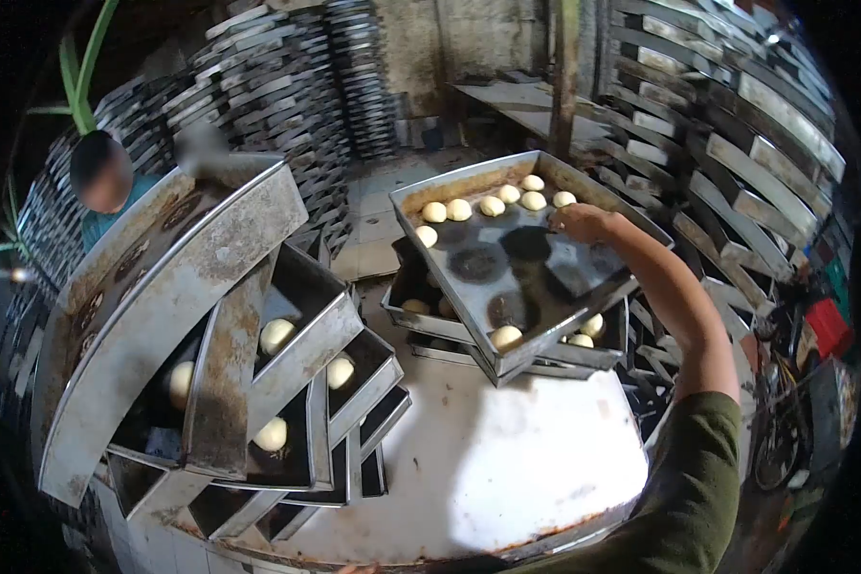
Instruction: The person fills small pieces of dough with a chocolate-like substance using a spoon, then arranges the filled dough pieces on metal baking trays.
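Note:
My right hand (584, 224) reaches over the top metal tray (531, 287), its fingers closed at a dough ball (564, 199) near the back right. Several more pale dough balls (493, 206) line the back of this tray, with one (427, 236) at its left edge and one (506, 337) at the front corner. The tray lies crosswise on other trays that also hold dough balls. Of my left hand (359, 569), only a sliver shows at the bottom edge; its fingers are hidden.
At the left, a leaning, criss-crossed stack of trays (177, 316) holds dough balls. Beneath is a white table (545, 440) with a rusty front edge. Tall tray stacks (268, 96) rise behind. A person (102, 182) is at the far left. A post (563, 86) stands behind the tray.

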The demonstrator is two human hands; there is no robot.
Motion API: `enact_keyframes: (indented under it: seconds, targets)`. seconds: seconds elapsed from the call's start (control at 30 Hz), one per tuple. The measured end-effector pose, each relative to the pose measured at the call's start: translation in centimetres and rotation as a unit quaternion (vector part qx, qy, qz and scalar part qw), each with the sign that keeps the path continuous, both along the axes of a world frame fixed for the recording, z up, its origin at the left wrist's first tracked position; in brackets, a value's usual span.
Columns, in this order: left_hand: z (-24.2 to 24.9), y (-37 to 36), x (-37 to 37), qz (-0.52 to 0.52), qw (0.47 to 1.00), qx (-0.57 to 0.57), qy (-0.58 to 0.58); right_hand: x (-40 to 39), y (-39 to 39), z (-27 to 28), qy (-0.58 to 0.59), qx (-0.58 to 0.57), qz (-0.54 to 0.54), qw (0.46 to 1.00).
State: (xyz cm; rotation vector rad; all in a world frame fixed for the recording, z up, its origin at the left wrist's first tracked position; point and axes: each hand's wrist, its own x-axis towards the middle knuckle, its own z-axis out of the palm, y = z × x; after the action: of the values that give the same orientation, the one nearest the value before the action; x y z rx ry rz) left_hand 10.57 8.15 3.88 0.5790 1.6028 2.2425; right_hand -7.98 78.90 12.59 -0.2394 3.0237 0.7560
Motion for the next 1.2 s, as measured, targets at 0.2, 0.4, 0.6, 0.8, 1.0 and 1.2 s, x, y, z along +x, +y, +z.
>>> enact_keyframes:
  seconds: [0.2, 0.4, 0.6, 0.8, 1.0, 1.2]
  targets:
    - [-1.9, 1.3, 3.5, 0.104, 0.984, -0.138, -0.034, -1.7, 3.4, -3.8, 0.062, -0.020, -0.079, 0.995]
    - [2.8, -1.3, 2.5, 0.091, 0.977, -0.187, -0.048, 1.8, -6.3, 4.4, 0.195, -0.323, -0.165, 0.911]
    - [-0.3, -4.4, 3.4, -0.133, 0.978, 0.073, -0.143, 16.9, -40.8, -2.8, 0.302, -0.589, 0.106, 0.742]
    - [-4.3, -17.4, 6.4, 0.175, 0.924, 0.081, -0.331, 22.8, -71.4, -11.1, -0.082, -0.528, 0.342, 0.773]
    - [-8.9, -21.4, 5.5, 0.330, 0.890, 0.141, -0.281, 15.3, -85.5, -16.7, -0.148, -0.842, 0.000, 0.520]
    - [-9.0, -30.7, -5.6, 0.291, 0.863, 0.333, -0.242, -7.3, -95.2, -22.2, 0.094, -0.770, 0.004, 0.631]
